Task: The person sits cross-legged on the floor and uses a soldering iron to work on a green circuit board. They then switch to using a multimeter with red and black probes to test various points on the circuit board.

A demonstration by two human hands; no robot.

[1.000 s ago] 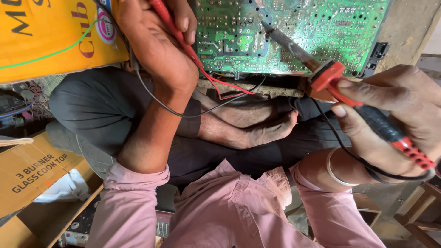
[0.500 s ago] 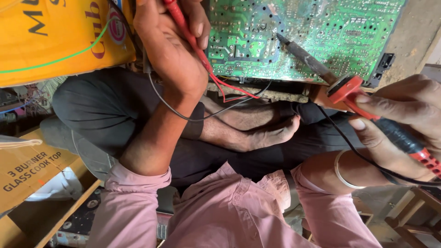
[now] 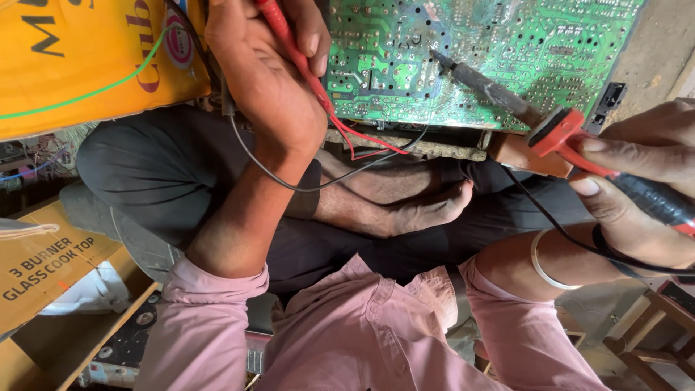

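Left hand (image 3: 271,80) grips a red probe (image 3: 289,43); right hand (image 3: 637,181) holds the soldering iron (image 3: 507,98), tip seemingly touching the green circuit board (image 3: 507,43) propped above the lap.

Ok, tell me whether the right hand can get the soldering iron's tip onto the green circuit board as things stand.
Probably yes. The right hand holds the red-collared soldering iron, whose dark tip already lies over the green circuit board. The left hand sits off to one side.
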